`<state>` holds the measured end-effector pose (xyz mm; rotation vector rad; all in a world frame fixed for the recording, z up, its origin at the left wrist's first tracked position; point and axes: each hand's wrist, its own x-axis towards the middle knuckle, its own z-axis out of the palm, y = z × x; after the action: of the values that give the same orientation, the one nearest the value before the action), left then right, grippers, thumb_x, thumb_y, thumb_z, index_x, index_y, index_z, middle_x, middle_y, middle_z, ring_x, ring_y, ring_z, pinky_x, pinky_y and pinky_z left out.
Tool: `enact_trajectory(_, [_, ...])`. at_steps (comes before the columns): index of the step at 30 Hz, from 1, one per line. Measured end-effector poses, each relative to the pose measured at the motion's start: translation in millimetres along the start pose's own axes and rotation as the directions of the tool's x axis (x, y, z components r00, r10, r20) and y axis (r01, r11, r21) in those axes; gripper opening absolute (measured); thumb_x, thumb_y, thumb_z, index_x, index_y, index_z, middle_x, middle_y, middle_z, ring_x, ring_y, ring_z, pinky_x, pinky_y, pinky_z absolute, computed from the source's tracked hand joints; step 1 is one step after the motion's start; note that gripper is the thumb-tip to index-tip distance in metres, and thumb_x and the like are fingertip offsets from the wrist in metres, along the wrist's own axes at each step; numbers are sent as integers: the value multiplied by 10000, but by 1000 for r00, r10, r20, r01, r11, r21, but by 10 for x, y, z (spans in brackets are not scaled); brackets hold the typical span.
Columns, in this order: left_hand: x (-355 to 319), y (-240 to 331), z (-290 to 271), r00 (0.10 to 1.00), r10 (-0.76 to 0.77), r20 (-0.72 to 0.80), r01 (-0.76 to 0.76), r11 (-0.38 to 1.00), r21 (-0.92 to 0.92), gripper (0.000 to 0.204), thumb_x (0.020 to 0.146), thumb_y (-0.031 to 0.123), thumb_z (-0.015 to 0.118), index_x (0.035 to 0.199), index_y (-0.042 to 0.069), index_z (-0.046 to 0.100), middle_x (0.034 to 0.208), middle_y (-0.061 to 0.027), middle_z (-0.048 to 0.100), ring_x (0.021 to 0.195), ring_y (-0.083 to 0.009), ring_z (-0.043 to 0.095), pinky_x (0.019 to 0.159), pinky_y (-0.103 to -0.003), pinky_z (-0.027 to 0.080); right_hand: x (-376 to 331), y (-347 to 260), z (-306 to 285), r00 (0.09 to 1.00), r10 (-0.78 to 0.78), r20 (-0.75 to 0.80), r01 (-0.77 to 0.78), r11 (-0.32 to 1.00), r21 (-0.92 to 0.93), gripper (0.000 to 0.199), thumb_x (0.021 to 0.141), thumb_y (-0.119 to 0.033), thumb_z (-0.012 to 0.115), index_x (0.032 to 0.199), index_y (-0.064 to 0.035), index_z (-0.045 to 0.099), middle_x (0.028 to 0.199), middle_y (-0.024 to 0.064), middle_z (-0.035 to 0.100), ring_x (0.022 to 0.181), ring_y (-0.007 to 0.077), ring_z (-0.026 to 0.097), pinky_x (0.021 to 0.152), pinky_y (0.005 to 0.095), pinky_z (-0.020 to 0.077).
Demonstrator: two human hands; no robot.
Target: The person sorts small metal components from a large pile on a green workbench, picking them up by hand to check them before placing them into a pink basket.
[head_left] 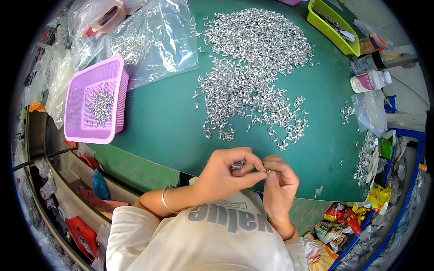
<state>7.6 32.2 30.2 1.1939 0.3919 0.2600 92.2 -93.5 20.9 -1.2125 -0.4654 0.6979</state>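
My left hand (226, 174) is closed around a small bunch of silver metal clips (237, 165) at the near edge of the green table mat (167, 122). My right hand (279, 180) meets it fingertip to fingertip and pinches a single small clip (266, 170). A bracelet sits on my left wrist. Just beyond my hands spreads a large heap of the same curved silver clips (253, 72).
A pink plastic basket (74, 128) with some clips stands at the left. Clear plastic bags (153, 40) lie at the back left. A yellow-green tray (332, 31) and white bottles (370, 81) stand at the right. Bins with wrappers (343, 226) sit at the lower right.
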Motion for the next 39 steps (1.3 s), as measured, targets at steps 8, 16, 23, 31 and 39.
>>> enact_trajectory(8, [-52, -328, -173, 911, -382, 158, 382, 631, -675, 153, 832, 145, 472, 865, 7, 528, 712, -53, 462, 625, -99, 426, 491, -216, 308, 439, 436, -221, 966, -256, 33, 172, 545, -820, 180, 676, -26, 663, 848, -23, 608, 850, 71, 579, 784, 205, 492, 692, 303, 371])
enact_trajectory(16, [-37, -447, -185, 900, -417, -128, 290, 792, -537, 102, 829, 93, 527, 878, 6, 546, 672, 17, 439, 608, -56, 417, 504, -204, 331, 604, 701, -93, 909, -322, 267, 327, 151, -933, 157, 709, -93, 658, 842, -34, 598, 805, 64, 575, 736, 215, 498, 659, 323, 354])
enact_trajectory(23, [66, -358, -157, 962, -152, -227, 117, 980, -161, 185, 792, 59, 595, 969, 11, 562, 643, 61, 399, 569, -19, 362, 477, -166, 294, 317, 304, -146, 942, 335, 21, -335, 942, 27, 127, 813, -21, 560, 927, 28, 592, 841, 60, 612, 759, 116, 546, 694, 256, 433])
enact_trajectory(31, [89, -148, -154, 893, -444, 78, 423, 763, -488, 129, 831, 127, 577, 900, 19, 569, 622, 64, 385, 540, -19, 310, 446, -166, 253, 188, 124, -127, 940, 337, 63, -340, 895, 288, 148, 817, -17, 554, 949, 46, 577, 911, 88, 603, 813, 145, 558, 748, 266, 436])
enact_trajectory(39, [53, -175, -135, 802, -449, 394, 572, 385, -724, 178, 889, 202, 497, 827, 39, 535, 601, 80, 282, 536, -21, 261, 425, -167, 221, 116, 11, -35, 980, 197, 3, -196, 974, 110, 166, 773, 91, 548, 933, 57, 571, 888, 99, 601, 822, 136, 545, 725, 254, 424])
